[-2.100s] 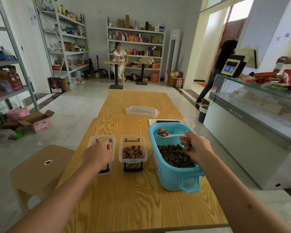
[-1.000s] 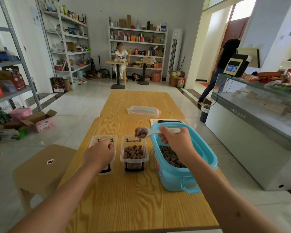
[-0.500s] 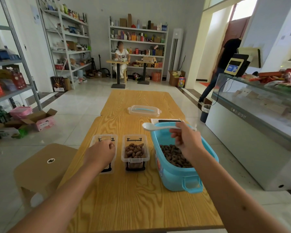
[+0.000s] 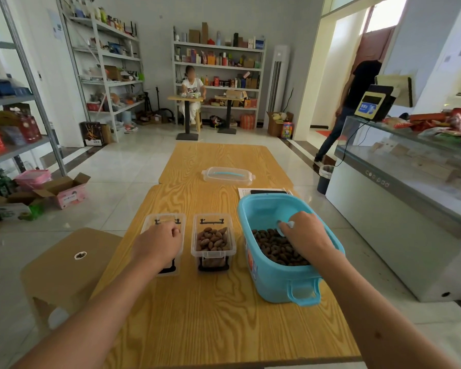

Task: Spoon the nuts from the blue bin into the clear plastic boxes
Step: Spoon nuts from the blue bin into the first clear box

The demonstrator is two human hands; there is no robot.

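Blue bin (image 4: pixel 277 278) holds nuts (image 4: pixel 274 249); middle box (image 4: pixel 213 242) part-filled.

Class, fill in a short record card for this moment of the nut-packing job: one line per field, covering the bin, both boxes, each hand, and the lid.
Blue bin: on the table, right side, holds brown nuts
Middle clear box: nearly full of nuts
Left clear box: contents hidden by the hand
Left hand: rests on the left clear box, fingers curled
Right hand: inside the bin, holding the white spoon down in the nuts
Clear lid: lies farther back on the wooden table
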